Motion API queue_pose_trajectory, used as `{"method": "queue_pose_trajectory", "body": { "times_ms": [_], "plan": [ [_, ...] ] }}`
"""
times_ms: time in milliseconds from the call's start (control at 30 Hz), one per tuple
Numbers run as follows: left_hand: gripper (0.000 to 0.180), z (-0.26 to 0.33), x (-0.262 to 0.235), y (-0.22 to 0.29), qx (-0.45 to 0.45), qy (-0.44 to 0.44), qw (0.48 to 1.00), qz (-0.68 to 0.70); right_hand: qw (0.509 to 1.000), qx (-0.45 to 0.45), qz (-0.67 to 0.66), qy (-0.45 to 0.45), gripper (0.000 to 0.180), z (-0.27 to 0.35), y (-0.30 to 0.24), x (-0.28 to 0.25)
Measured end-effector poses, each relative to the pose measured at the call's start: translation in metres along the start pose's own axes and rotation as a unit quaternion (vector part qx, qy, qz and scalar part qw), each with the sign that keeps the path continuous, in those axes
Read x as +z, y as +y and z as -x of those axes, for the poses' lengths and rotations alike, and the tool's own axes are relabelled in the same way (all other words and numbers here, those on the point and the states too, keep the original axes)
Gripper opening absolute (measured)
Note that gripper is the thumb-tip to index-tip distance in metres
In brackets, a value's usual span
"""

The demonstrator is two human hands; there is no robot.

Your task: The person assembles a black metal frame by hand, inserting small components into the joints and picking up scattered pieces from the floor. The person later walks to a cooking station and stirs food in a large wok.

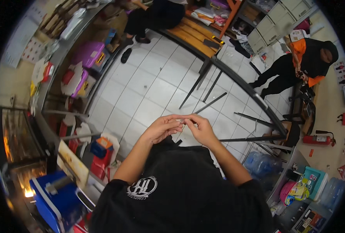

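The person wore a black short-sleeved shirt (180,190) with a round white emblem (142,186) printed on the chest. Both forearms were bare below the sleeves, and the left hand (161,128) and right hand (201,130) were ungloved.

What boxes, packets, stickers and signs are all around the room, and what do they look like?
Purple box: left shelf, rectangular, lidded.
Blue box: lower left, white edges.
Teal box: lower right shelf, small stickers on top.
Yellow-green packets: beside the teal box.
Fire extinguisher: right, red, pale label.
Red triangle sign: far right wall.
Papers: pinned to the upper-left wall.
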State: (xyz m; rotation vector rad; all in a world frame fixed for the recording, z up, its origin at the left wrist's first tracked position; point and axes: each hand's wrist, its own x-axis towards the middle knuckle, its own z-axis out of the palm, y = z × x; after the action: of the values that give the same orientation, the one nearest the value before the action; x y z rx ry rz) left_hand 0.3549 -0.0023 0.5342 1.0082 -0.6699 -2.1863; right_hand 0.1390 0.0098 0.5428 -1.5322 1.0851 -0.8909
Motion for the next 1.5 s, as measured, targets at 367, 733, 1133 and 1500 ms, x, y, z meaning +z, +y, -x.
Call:
{"method": "queue_pose_trajectory", "body": {
  "times_ms": [367, 733, 1133, 1500],
  "plan": [
    [0.008, -0.157, 0.052, 0.156, -0.005, -0.245, 0.934, -0.261, 0.899, 0.11, -0.295, 0.303, 0.027, -0.095, -0.028, -0.045],
    [0.078, -0.361, 0.121, 0.248, 0.168, -0.562, 0.553, -0.592, 0.815, 0.149, -0.186, 0.529, 0.025, -0.109, -0.033, -0.061],
    [0.062, -0.447, 0.13, 0.157, -0.24, -0.815, 0.213, -0.483, 0.267, 0.266, -0.192, 0.906, 0.025, -0.296, 0.002, 0.092],
    [0.045, -0.454, 0.131, 0.169, -0.419, -0.707, 0.281, -0.495, 0.079, 0.087, -0.237, 0.964, 0.018, -0.414, 0.026, 0.039]
  ]
}}
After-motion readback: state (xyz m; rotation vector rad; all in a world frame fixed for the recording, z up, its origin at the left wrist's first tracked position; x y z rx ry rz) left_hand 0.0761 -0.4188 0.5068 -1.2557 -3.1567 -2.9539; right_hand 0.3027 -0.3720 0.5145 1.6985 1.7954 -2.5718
